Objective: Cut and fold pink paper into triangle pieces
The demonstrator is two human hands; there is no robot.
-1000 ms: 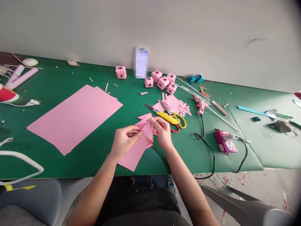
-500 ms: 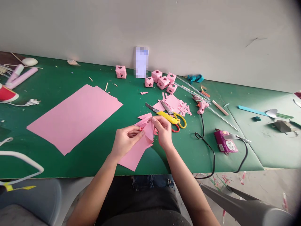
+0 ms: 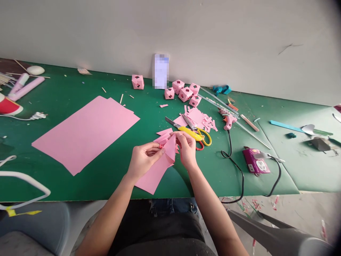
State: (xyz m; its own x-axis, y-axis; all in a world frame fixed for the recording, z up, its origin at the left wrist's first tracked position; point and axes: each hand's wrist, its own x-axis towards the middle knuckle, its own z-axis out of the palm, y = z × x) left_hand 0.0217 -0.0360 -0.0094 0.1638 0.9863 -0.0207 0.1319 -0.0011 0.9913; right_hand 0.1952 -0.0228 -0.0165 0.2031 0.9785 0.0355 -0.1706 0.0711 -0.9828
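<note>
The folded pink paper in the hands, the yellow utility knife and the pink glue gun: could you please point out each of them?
Folded pink paper [image 3: 170,146]: head view, on its raised pointed flap.
Yellow utility knife [image 3: 189,133]: head view, on its handle.
Pink glue gun [image 3: 229,123]: head view, on its grip.

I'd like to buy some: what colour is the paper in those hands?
The paper is pink, seen best in the head view.

Black top, blue jeans
</note>
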